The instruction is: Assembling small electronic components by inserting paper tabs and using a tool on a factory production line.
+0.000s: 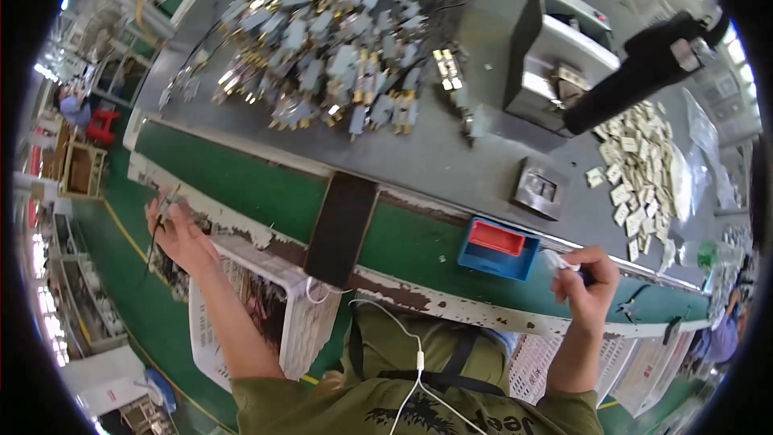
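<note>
My left hand (183, 234) is held out past the left front edge of the workbench, above a white basket. Its fingers are closed on a small grey part with a dark wire (150, 250) hanging from it. My right hand (589, 283) is at the bench's front edge, beside a blue bin (519, 266) with a red tray (495, 238) inside. Thumb and fingers there pinch a small, crumpled-looking white piece (557, 261), whose kind I cannot make out. Between the hands, a dark phone (342, 229) lies on the green bench edge with a white earphone cord near it.
Grey wired parts (322, 48) are heaped at the back left. A grey metal machine (527, 56) with a black arm stands back right, a metal fixture block (539, 187) before it. Cream plates (632, 169) lie piled at the right. The white basket (266, 262) stands below left.
</note>
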Demonstrator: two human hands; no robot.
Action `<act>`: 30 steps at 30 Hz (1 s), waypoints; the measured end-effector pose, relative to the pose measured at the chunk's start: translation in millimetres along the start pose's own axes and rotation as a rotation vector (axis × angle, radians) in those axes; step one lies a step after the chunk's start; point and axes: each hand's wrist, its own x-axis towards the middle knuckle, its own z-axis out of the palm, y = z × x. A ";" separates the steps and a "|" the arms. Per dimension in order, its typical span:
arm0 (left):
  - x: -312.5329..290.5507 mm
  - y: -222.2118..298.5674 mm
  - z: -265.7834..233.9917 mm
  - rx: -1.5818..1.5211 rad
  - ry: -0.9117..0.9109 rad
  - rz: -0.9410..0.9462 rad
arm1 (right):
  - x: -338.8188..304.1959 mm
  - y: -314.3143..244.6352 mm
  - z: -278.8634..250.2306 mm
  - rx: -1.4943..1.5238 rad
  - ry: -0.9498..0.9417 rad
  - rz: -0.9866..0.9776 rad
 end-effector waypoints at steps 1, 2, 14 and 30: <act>7.1 -12.3 -48.2 0.042 0.188 -0.046 | 0.0 5.1 0.5 0.002 0.033 0.005; 6.2 -29.4 -94.5 0.070 0.377 -0.089 | 2.9 11.7 3.2 -0.001 0.071 0.007; -152.0 -131.1 -316.5 0.555 0.204 -1.365 | 10.5 18.2 8.8 -0.161 0.033 -0.039; -96.7 82.0 212.7 0.158 -1.310 0.444 | 22.7 -14.4 38.5 -0.286 -0.293 -0.394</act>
